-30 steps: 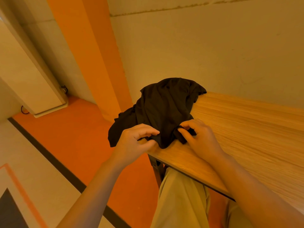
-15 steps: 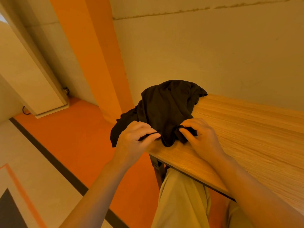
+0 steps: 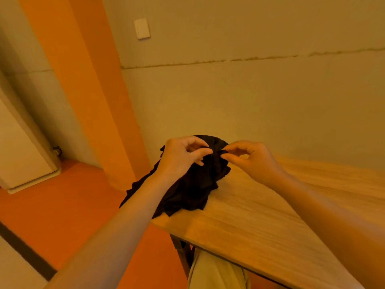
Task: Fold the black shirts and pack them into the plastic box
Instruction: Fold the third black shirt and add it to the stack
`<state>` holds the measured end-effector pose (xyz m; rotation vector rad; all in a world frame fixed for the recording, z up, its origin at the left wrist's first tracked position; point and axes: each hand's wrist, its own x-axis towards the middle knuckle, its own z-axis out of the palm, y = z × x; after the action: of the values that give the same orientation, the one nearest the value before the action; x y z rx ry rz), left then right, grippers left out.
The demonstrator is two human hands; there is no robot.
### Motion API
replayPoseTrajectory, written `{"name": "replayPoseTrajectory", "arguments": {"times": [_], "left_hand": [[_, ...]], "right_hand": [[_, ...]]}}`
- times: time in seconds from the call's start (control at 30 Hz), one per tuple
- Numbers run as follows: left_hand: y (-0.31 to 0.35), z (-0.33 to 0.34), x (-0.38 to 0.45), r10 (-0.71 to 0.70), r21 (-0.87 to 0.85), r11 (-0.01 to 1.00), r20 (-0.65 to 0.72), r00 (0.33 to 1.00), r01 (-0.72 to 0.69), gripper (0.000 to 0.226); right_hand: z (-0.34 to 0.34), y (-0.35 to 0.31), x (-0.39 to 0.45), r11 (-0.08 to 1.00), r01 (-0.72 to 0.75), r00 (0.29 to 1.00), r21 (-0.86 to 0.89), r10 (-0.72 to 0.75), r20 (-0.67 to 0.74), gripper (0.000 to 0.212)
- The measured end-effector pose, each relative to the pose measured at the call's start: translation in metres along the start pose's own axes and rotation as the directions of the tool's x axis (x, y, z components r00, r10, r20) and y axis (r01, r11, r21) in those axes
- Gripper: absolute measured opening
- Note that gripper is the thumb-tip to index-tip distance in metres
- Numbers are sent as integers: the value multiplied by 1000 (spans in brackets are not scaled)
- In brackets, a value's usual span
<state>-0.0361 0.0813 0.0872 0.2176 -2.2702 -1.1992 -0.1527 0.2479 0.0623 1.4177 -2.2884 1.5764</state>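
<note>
Black shirt (image 3: 193, 184) bunched at the desk (image 3: 270, 215) left corner, part hanging off the edge. Left hand (image 3: 181, 157) pinches the top fabric, right hand (image 3: 250, 159) pinches it just beside. Wall plate (image 3: 142, 28) on the wall behind; orange floor (image 3: 68, 205) below.

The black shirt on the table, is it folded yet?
Not folded. The black shirt is a crumpled heap, part hanging off the table edge, with the left hand and right hand pinching its top.
</note>
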Motion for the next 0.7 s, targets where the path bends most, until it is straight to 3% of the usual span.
{"name": "replayPoseTrajectory", "arguments": {"times": [0.13,0.37,0.7], "left_hand": [[43,21,52,59,-104,993,53,997,-54,9],[117,57,141,89,-121,990,166,982,-69,11],[177,114,239,144,-100,985,29,989,-141,12]], "right_hand": [[-60,-16,23,999,-11,999,-37,10,-46,8],[-173,-34,63,982,-108,977,-158,76,-199,1],[-295,-8,99,930,-271,924,-248,180,-336,5]]}}
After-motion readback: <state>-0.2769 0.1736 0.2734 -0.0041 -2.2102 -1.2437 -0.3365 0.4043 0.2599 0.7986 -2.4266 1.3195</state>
